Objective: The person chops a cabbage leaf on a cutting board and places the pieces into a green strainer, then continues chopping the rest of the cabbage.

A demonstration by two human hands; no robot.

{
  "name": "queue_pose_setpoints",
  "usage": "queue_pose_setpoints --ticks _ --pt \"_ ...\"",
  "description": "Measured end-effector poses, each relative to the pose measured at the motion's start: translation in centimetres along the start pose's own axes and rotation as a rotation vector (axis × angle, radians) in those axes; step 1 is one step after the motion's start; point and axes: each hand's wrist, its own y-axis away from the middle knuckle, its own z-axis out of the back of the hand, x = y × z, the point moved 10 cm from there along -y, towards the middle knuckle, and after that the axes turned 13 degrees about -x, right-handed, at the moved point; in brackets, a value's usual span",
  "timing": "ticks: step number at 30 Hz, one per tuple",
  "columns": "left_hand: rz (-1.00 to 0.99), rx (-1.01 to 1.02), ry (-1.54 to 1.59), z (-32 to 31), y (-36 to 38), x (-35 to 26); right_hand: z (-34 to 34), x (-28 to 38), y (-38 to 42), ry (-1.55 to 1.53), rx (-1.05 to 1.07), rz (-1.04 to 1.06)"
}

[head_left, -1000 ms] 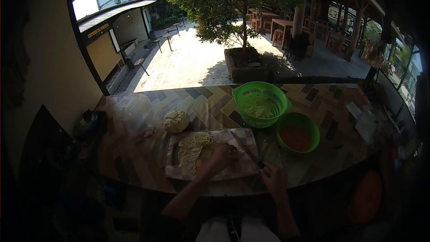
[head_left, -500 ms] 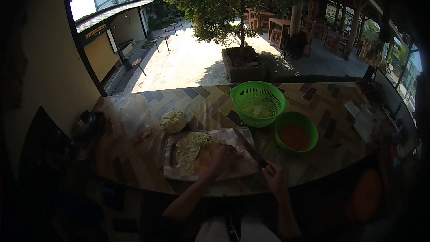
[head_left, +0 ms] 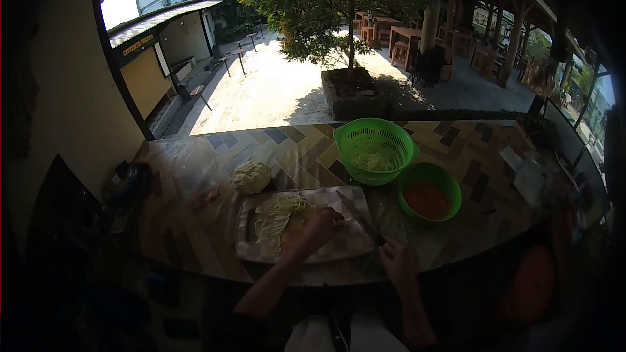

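My right hand (head_left: 398,257) is closed round the handle of a knife (head_left: 360,219), whose blade slants up and left over the right part of the checkered cutting board (head_left: 352,246). My left hand (head_left: 319,226) is over the middle of the board, its fingers curled near the blade; what they hold, if anything, is too dark to tell. Left of it lie pale cabbage leaves (head_left: 272,223) with shredded cabbage (head_left: 290,204) at their upper end. A cabbage head (head_left: 251,177) rests behind the board.
Behind the board stands a green colander (head_left: 375,151) holding pale shreds. Beside it, a green bowl (head_left: 430,191) contains something orange. A clear plastic bag (head_left: 195,166) lies at the left of the tiled counter (head_left: 189,234); packets (head_left: 529,179) lie at the right.
The knife and my right hand have shifted slightly left and down. My left hand has moved very little, and the cabbage stays in place.
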Motion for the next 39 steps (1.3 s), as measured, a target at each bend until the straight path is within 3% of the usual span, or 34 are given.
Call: queue_pose_setpoints --ticks 13,19,25,31,34,39 --pt "0.098 -0.118 0.037 0.0 0.5 -0.1 -0.5 0.7 0.2 0.025 0.027 0.037" --pt "-0.032 -0.309 0.13 2.1 1.2 -1.0 0.0 0.3 0.3 -0.029 -0.029 0.035" --pt "0.21 -0.148 0.128 0.6 1.4 2.3 -0.1 0.1 0.8 -0.063 0.003 0.004" --pt "0.149 -0.182 0.003 0.9 0.7 0.6 0.1 0.3 1.0 -0.032 0.012 -0.038" --pt "0.182 -0.233 0.107 1.1 0.7 0.7 0.1 -0.3 1.3 -0.026 -0.018 -0.038" --pt "0.163 -0.257 -0.052 2.1 0.9 -1.3 0.1 -0.5 1.5 -0.044 -0.02 -0.068"
